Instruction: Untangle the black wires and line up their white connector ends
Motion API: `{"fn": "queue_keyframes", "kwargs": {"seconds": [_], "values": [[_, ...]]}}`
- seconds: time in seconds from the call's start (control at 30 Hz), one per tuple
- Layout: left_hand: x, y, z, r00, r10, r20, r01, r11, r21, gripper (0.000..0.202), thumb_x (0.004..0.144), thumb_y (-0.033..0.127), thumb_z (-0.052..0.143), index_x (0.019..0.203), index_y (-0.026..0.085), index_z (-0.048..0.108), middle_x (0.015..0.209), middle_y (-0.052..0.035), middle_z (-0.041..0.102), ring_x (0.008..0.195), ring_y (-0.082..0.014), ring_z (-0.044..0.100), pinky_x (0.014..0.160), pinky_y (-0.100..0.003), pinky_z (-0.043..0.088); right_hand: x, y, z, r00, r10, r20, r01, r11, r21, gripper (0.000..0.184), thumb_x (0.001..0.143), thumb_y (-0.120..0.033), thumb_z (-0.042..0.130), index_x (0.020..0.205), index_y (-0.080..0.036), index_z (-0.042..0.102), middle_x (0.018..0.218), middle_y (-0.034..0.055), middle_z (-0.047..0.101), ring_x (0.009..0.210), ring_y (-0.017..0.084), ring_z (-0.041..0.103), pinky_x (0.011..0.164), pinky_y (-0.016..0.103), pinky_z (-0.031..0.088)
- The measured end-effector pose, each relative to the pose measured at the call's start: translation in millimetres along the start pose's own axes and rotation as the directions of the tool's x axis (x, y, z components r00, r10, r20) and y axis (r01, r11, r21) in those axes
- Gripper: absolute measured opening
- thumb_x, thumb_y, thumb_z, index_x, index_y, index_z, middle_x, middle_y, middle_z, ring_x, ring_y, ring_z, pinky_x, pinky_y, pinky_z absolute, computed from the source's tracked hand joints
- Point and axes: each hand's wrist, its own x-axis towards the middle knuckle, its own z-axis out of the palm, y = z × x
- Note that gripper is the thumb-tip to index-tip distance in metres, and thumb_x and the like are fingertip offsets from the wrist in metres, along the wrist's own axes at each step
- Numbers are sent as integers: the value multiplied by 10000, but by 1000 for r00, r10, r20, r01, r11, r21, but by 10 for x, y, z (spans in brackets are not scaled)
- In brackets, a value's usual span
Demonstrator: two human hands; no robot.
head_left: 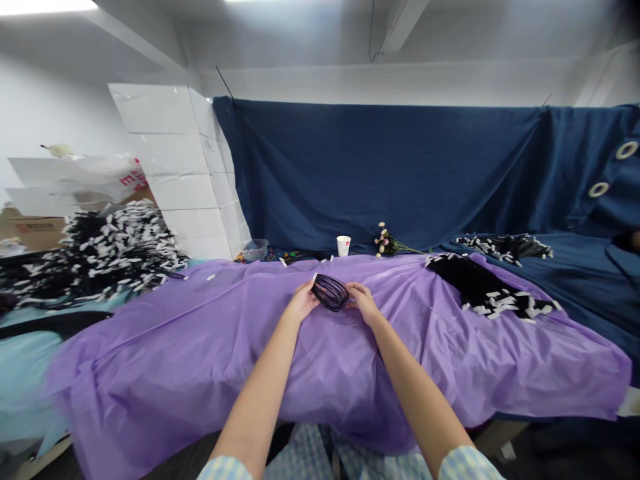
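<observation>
"While both hands meet near the middle of the frame, what do they have?"

"A looped black bundle, just above the purple-covered tabletop. The left hand grips its left end, beside a white tip. The right hand is at the other end, but some of its fingers are hidden, so I can't tell whether it is pinching or only steadying."

"What stands around them?"

"Past the bundle, at centre, a white paper cup, with flowers to the right of it and a clear bowl to the left. A black pile with white tips lies right of centre, and a smaller one behind it. A big tangled heap fills the left, below stacked white boxes. A navy curtain closes off the back."

"Anything in the way?"

"Nearest the hands, only folds in the purple covering."

"And what is hard to make out?"

"Small coloured bits by the bowl are too tiny to name. The dark object at the right edge is cut off, and the heap's single pieces blur together."
</observation>
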Motion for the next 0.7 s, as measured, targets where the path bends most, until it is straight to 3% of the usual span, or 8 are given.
{"fn": "queue_keyframes", "kwargs": {"seconds": [0.43, 0.7], "values": [[-12, 14, 25, 999, -29, -20, 29, 999, -15, 229, 907, 284, 575, 1068, 124, 600, 977, -59, 629, 816, -151, 621, 715, -326, 546, 47, 6, -23, 996, 73, -54, -70, 996, 55, 280, 939, -353, 542, 1098, -125, 580, 965, 47, 615, 766, 117, 605, 663, 272, 539], [-21, 3, 29, 999, -41, -18, 41, 999, -25, 227, 905, 279, 578, 1068, 123, 602, 974, -60, 631, 812, -150, 623, 711, -326, 550, 67, 31, -28, 992, 16, -125, -17, 1000, -10, 291, 942, -359, 537, 1113, -128, 574, 974, 50, 617, 759, 115, 607, 654, 267, 541]]}}
